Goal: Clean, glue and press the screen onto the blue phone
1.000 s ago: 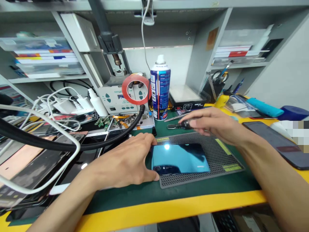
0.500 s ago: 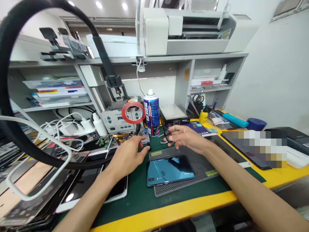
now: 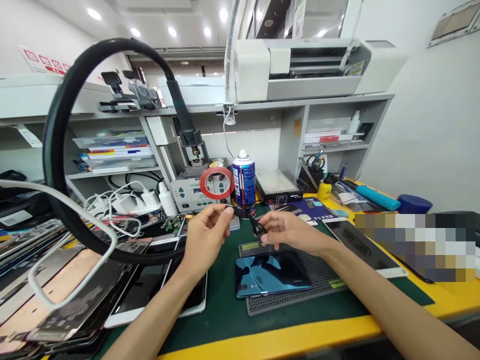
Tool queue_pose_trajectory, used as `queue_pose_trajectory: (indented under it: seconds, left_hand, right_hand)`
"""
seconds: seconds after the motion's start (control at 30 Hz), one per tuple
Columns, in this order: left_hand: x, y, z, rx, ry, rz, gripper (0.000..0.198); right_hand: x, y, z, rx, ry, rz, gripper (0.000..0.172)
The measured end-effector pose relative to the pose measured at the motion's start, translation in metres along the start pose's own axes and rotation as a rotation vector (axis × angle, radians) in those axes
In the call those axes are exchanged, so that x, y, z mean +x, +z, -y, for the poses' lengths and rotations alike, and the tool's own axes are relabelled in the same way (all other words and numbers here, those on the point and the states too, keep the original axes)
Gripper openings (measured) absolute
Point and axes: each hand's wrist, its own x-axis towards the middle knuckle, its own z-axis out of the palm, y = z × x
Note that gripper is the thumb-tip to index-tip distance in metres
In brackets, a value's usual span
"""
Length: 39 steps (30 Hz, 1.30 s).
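Observation:
Above the mat, my left hand (image 3: 206,236) is closed in a pinch on the thin end of a small black item (image 3: 257,226) that looks like a short cord or strap with a bulky dark end. Fingers of my right hand (image 3: 294,231) close round that bulky end; its exact kind cannot be made out. Just below both hands, a glossy blue phone (image 3: 273,274) lies back up, partly on a grey perforated pad (image 3: 258,305). Neither hand touches the phone. Behind the black item stands a blue spray can (image 3: 244,182).
A red tape roll (image 3: 204,183) leans by a grey control unit (image 3: 183,192). White-framed tablets (image 3: 127,310) and stacked phone parts (image 3: 48,320) lie left; another tablet (image 3: 360,242) lies right. A thick black hose (image 3: 56,150) loops over the left side. A heating plate (image 3: 279,195) stands behind.
My left hand has lifted and now pinches the black item's thin end, beside my right hand. The right hand keeps its hold. The camera view has shifted, so the scene sits lower and further right.

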Motion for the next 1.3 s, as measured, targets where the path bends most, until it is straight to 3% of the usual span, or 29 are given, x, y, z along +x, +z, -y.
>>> queue_pose_trajectory:
  seconds: [0.13, 0.3, 0.53, 0.73, 0.93, 1.13, 1.3]
  left_hand:
    - [-0.005, 0.004, -0.001, 0.060, 0.074, 0.000, 0.026]
    - [-0.006, 0.006, 0.003, 0.135, 0.085, 0.173, 0.026]
    - [-0.007, 0.005, 0.001, 0.045, -0.038, 0.252, 0.026]
    - [-0.006, 0.007, 0.006, 0.047, -0.092, 0.075, 0.041]
    - [-0.004, 0.003, 0.003, -0.248, -0.220, 0.298, 0.028]
    - [-0.005, 0.005, 0.002, 0.004, -0.111, 0.074, 0.043]
    - [-0.005, 0.005, 0.003, -0.087, -0.131, 0.174, 0.045]
  right_hand:
    - [0.000, 0.005, 0.000, -0.042, -0.028, 0.045, 0.032]
    - [-0.001, 0.012, 0.002, -0.035, -0.067, 0.063, 0.031]
    - [-0.003, 0.017, 0.007, -0.039, -0.056, 0.072, 0.035]
    - [-0.005, 0.019, 0.012, -0.040, -0.067, 0.100, 0.038]
    - [-0.005, 0.016, 0.008, -0.020, -0.051, 0.109, 0.035]
    - [-0.006, 0.017, 0.011, -0.010, -0.060, 0.112, 0.036]
    - [-0.007, 0.015, 0.013, 0.006, -0.050, 0.096, 0.038]
